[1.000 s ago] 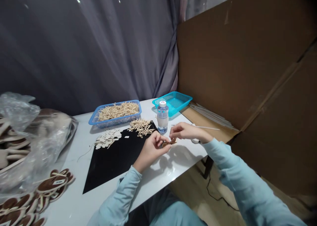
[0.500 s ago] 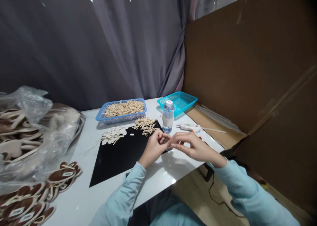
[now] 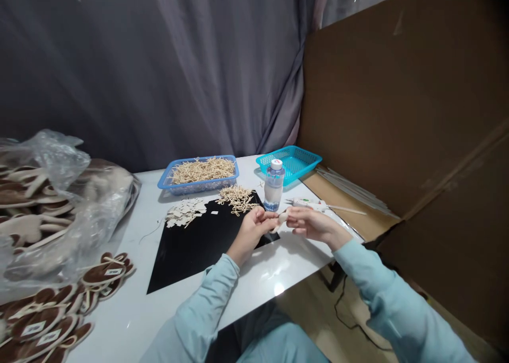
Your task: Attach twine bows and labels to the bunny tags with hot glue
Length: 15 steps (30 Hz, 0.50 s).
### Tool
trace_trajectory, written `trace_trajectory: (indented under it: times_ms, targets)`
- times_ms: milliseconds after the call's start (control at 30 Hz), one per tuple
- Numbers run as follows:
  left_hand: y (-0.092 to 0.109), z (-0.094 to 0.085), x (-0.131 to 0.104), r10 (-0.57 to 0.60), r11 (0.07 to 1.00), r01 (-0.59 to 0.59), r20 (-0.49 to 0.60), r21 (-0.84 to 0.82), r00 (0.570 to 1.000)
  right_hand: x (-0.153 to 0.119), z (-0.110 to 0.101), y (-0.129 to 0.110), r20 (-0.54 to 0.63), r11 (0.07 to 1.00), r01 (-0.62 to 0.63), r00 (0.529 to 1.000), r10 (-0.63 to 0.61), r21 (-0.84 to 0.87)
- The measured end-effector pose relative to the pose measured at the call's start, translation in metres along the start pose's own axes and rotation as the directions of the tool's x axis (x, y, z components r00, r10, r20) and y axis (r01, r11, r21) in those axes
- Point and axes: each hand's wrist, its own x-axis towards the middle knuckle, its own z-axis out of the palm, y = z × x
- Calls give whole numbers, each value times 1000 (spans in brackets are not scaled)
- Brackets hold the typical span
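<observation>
My left hand (image 3: 254, 229) and my right hand (image 3: 312, 225) meet over the near right corner of a black mat (image 3: 191, 251). Between their fingertips is a small cream fabric piece (image 3: 282, 219), pinched from both sides; the fingers hide much of it. Just behind it stands a clear bottle (image 3: 273, 188) with a white cap. A white glue gun (image 3: 310, 204) with a glue stick in its back lies beyond my right hand. On the mat's far side are a heap of cream cord loops (image 3: 235, 198) and a scatter of small white labels (image 3: 185, 213).
A blue basket (image 3: 165, 185) full of cord loops stands at the back, with a turquoise basket (image 3: 312, 164) to its right. Brown fabric pieces with cream bows and labels (image 3: 105, 271) lie at left, below a plastic bag (image 3: 99, 230) of similar pieces. A cardboard panel (image 3: 397, 103) rises at right.
My right hand has turned and its fingers have drawn together at the piece, whose cream side now shows between the hands. The whole view has shifted slightly.
</observation>
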Motion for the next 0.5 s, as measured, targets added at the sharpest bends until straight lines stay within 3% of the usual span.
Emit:
trace_trajectory:
  times_ms: [133,233,400,500]
  targets:
    - [-4,-4,2,30,999,-30,6,41,1000,21,1,-12,33,994,-36,999,39,-103]
    - [-8,-5,3,45,997,-45,5,65,999,28,8,-19,48,975,13,999,-2,-222]
    - [-10,-3,4,59,996,-58,-3,62,998,9,26,-28,19,865,225,970,-243,-449]
    - [-12,-2,4,59,997,-59,1,47,998,-9,33,-28,91,662,408,884,-458,-629]
